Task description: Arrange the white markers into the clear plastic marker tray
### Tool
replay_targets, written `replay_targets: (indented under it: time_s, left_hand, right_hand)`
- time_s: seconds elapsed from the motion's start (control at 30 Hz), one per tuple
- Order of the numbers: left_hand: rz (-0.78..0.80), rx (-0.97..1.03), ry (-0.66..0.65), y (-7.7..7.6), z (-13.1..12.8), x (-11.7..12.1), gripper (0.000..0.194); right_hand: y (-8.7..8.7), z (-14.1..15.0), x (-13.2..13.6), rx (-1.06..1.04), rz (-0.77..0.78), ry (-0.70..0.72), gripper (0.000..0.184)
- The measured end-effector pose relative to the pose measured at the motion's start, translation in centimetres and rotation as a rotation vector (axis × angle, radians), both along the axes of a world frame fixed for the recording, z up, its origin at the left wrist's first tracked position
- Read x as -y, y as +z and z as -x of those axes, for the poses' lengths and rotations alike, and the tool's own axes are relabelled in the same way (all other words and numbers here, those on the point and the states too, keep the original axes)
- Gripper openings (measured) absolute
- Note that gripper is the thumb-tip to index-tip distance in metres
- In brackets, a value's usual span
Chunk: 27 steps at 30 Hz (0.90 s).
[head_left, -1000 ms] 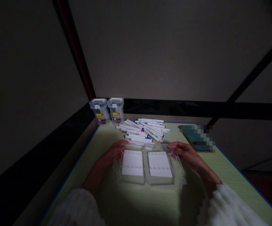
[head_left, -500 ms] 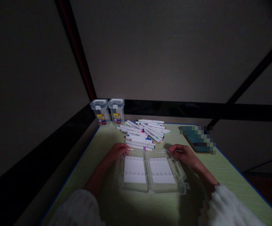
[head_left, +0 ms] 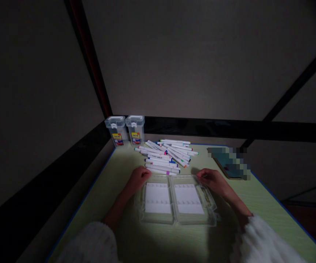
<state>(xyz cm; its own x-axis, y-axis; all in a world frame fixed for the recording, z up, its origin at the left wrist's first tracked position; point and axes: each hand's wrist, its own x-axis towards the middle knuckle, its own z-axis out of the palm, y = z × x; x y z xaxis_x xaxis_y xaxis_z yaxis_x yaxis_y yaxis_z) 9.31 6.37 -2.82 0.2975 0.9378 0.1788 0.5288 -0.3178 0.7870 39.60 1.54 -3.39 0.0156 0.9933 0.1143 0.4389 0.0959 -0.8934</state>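
A clear plastic case [head_left: 173,215] lies opened out flat on the table, its two halves side by side. Each half has a white sheet with small marks, a left sheet [head_left: 158,198] and a right sheet [head_left: 188,198]. My left hand [head_left: 139,179] is closed at the far left corner of the case, fingers curled in. At the far right corner, my right hand [head_left: 212,180] grips the rim between thumb and fingers. Just beyond the case is a loose pile of white markers [head_left: 165,160] with coloured ends.
Two lidded clear plastic boxes, a left box [head_left: 116,131] and a right box [head_left: 135,130], stand at the table's far left corner. A flat, partly pixelated dark object [head_left: 227,164] lies on the right. Walls border the pale green table [head_left: 158,241] at the back and left.
My left fingers have curled in more at the case's corner. The case has shifted very slightly to the right. The markers and boxes stay as they were.
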Motion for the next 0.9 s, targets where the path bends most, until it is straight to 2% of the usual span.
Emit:
replay_targets:
  time_s: [0.13, 0.33, 0.63, 0.9]
  left_hand:
    - [-0.002, -0.028, 0.015, 0.0, -0.2, 0.3, 0.009]
    - [-0.162, -0.192, -0.027, 0.6, -0.5, 1.2, 0.013]
    - [-0.198, -0.328, -0.08, 0.8, -0.3, 1.1, 0.016]
    - [-0.256, -0.378, -0.045, 0.9, -0.4, 1.5, 0.012]
  right_hand:
    - [0.0, 0.0, 0.0, 0.038, -0.015, -0.02, 0.019]
    - [0.1, 0.0, 0.0, 0.074, -0.029, -0.03, 0.018]
    - [-0.2, 0.2, 0.1, 0.13, -0.055, -0.02, 0.019]
    - [0.5, 0.7, 0.4, 0.228, -0.067, -0.035, 0.018]
